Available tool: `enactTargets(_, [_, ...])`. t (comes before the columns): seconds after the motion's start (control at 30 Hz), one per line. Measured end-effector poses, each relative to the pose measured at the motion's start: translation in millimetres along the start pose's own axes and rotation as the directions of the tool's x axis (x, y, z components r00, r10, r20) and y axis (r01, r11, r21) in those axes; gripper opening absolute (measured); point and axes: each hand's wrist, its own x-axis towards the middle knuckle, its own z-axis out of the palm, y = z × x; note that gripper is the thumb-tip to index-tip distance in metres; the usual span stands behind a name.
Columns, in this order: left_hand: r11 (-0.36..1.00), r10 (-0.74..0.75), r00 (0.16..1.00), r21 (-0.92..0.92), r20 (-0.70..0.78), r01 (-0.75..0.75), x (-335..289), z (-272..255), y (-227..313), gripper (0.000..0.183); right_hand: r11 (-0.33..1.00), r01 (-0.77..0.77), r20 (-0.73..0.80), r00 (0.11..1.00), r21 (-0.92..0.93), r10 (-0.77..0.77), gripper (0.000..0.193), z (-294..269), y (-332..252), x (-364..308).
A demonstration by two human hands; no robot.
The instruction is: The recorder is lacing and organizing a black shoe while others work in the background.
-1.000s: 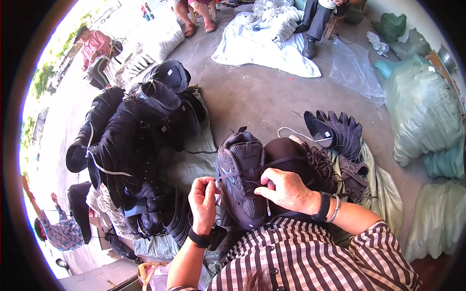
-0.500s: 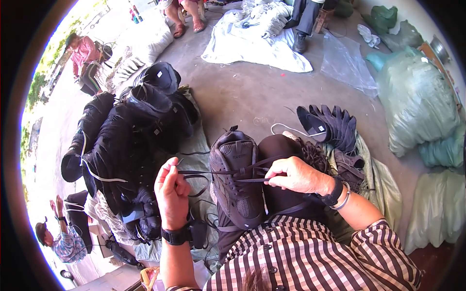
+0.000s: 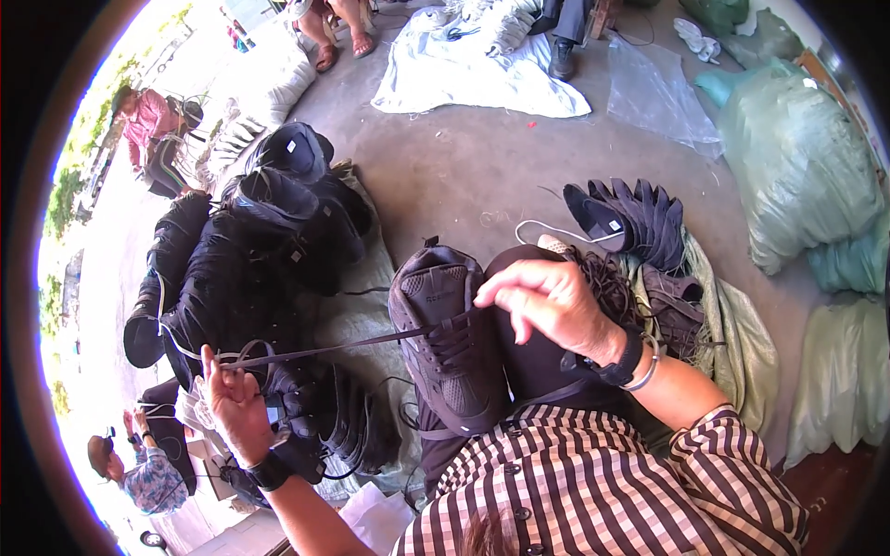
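A dark grey shoe (image 3: 445, 343) lies on my lap, toe pointing away from me. A black lace (image 3: 334, 347) runs taut from its eyelets out to the left. My left hand (image 3: 236, 403) grips the far end of that lace, well left of the shoe, over the pile of black shoes. My right hand (image 3: 552, 306) rests on the shoe's right side and pinches the lace at the eyelets. A bunch of loose black laces (image 3: 612, 287) lies just behind my right hand.
A big heap of black shoes (image 3: 250, 278) lies tied in bundles at my left. Several black shoe uppers (image 3: 635, 218) are stacked at the right on a green sack. Filled green sacks (image 3: 807, 167) stand far right. A white sheet (image 3: 464, 74) and seated people are across the concrete floor.
My left hand has swung farther out to the left and down, drawing the lace long and taut through the shoe. My right hand stayed at the eyelets.
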Motion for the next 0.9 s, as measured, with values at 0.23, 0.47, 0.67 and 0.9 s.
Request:
enactTargets(0.23, [0.976,-0.018,0.999,0.219,0.034,0.01,-11.9,6.1,-25.8,0.025,0.627,0.3,0.206,0.954,-0.719,-0.219,0.011,-11.9,21.2,-6.2])
enactTargets(0.47, [0.6,-0.115,0.992,0.799,0.053,0.026,-24.7,-52.8,-90.5,0.016,0.88,-0.216,0.03,0.967,-0.423,0.252,0.012,-59.0,15.9,-32.9])
enactTargets(0.67, [0.387,-0.035,0.948,0.879,0.317,-0.279,-54.3,-31.9,-121.9,0.04,0.813,-0.125,-0.194,0.981,-0.569,0.014,0.025,-124.8,56.2,-47.8])
enactTargets(0.9, [0.803,-0.021,0.909,0.549,0.417,-0.233,-91.9,74.7,-109.5,0.014,0.936,0.054,-0.136,0.985,-0.348,-0.108,0.023,-43.1,25.5,-4.3])
